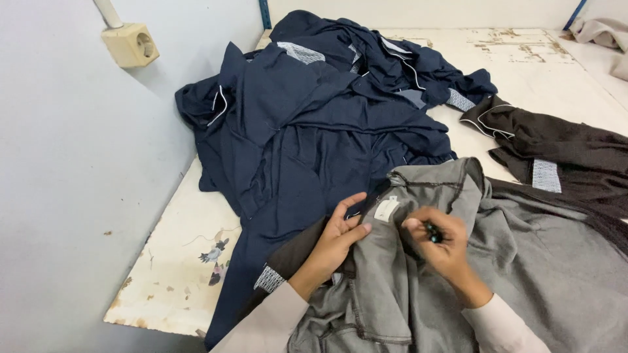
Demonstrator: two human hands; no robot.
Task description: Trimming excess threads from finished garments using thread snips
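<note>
Grey cloth fills the near right corner of the surface (196,261): a grey garment (523,274) lying rumpled, its collar end turned up toward the middle. That surface itself is a worn, cream-painted board, chipped and stained along its left edge, running away to the far wall. Across its left and far-middle part sprawls a big heap of navy garments (314,124) with thin white piping and small patterned patches, one fold hanging over the near edge. Along the right edge lies a dark brown garment (569,157), also piped in white, touching the grey one. At the far right corner a bit of beige cloth (605,33) shows. On the grey collar sits a small white label (386,209). Both hands work at this collar: the left hand (337,238) lies half open, fingers spread on the navy cloth and thumb pressing the grey fabric just beside the label; the right hand (445,245) is closed around a small dark tool with a teal tip (433,233), its point close to the label. On the wall to the left hangs a cream socket (131,44).
</note>
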